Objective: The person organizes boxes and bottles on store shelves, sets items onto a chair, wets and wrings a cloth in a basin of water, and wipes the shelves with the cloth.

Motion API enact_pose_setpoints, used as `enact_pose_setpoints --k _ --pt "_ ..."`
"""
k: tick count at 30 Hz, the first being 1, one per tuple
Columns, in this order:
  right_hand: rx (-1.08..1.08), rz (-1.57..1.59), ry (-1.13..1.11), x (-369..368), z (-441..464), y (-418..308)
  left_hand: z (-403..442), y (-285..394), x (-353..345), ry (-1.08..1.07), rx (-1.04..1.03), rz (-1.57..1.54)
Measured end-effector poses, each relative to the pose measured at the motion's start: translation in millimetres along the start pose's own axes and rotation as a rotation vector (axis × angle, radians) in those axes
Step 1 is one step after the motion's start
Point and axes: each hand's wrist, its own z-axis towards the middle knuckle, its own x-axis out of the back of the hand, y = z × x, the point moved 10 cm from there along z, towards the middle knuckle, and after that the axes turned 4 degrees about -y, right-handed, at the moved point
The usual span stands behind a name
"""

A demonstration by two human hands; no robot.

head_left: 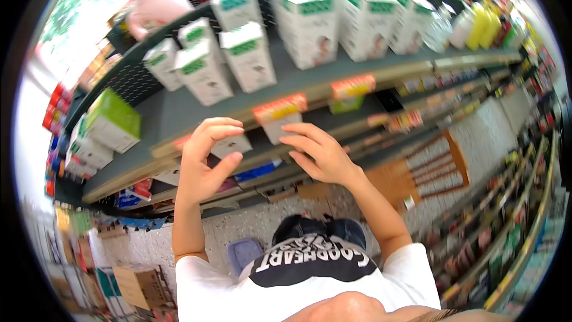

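Note:
My left hand is raised in front of the shelf edge, thumb and fingers apart in a loose curve, with nothing in it. To its right, my right hand is also open, its fingers spread and pointing left. Above them, on the grey top shelf, stand small white boxes with green tops, among them a front box and a tilted-looking one. Larger white cartons of similar look stand further right. An orange and yellow price label hangs on the shelf edge between my hands.
A green and white box stands at the shelf's left end. Pink jug and clear bottle are at the back. Below right is a wooden chair; a grey-purple stool is by my legs. A cardboard box sits lower left.

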Motion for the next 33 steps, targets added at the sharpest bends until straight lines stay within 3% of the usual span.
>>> enact_pose_setpoints --k 3,9,17,24,31,33 --pt "-0.106 -0.019 0.077 32.7 -52.0 18.3 13.1 -4.0 -85.0 -0.228 -0.035 0.021" --pt "-0.464 -0.12 0.272 103.7 -194.7 61.2 29.5 -54.7 -275.9 -0.611 0.23 -0.381" --pt "-0.962 -0.169 0.55 169.6 -424.5 97.8 -10.3 -104.7 -543.3 -1.067 0.484 -0.541" --pt "-1.28 -0.199 0.62 177.7 -618.0 146.6 -92.9 -186.4 -743.4 -1.109 0.74 -0.584" --pt "-1.548 -0.254 0.539 156.0 -785.1 225.3 -176.3 -273.9 -868.0 -1.148 0.688 -0.267" --pt "-1.661 -0.214 0.5 146.6 -821.5 251.4 -195.8 -300.8 -887.7 -1.126 0.807 -0.226"
